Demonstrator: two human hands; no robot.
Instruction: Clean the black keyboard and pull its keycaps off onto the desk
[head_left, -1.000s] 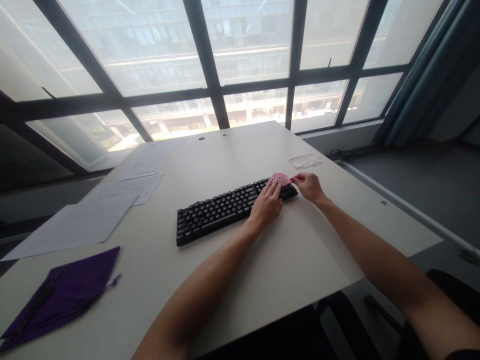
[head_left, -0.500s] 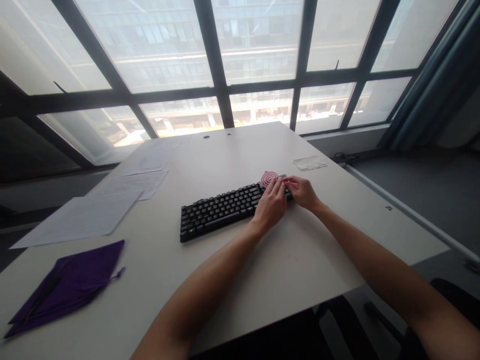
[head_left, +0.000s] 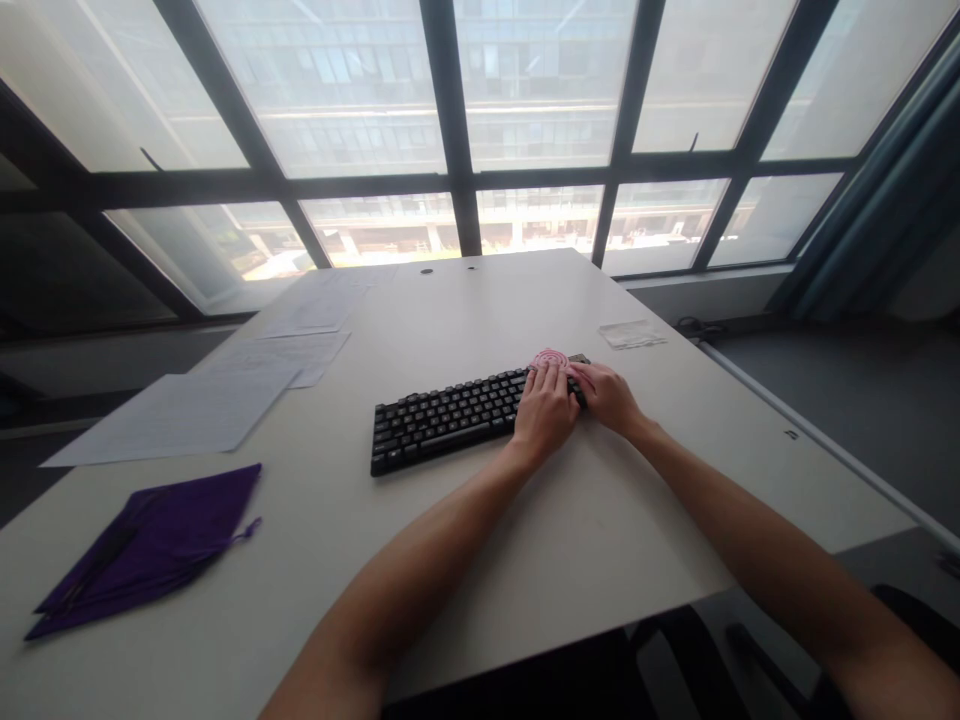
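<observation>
A black keyboard [head_left: 450,415] lies at a slant on the white table in the head view. Over its right end rests a flat, round pink coil [head_left: 551,357] with a spiral pattern. My left hand [head_left: 546,410] lies on the coil's near side, fingers stretched out and close together, covering part of it and some keys. Right beside it, the fingers of my right hand [head_left: 606,398] are pinched at the coil's right edge, where a bit of pink shows. The fingertips are small and partly hidden.
Printed sheets of paper [head_left: 187,410] are spread along the left side of the table [head_left: 480,560]. A purple drawstring pouch [head_left: 165,540] lies at the front left. A clear plastic packet [head_left: 631,334] is at the right edge. Large windows stand behind.
My left fingers have slid further over the pink coil, hiding more of it. The right hand has drawn closer against the left. The whole view has shifted slightly.
</observation>
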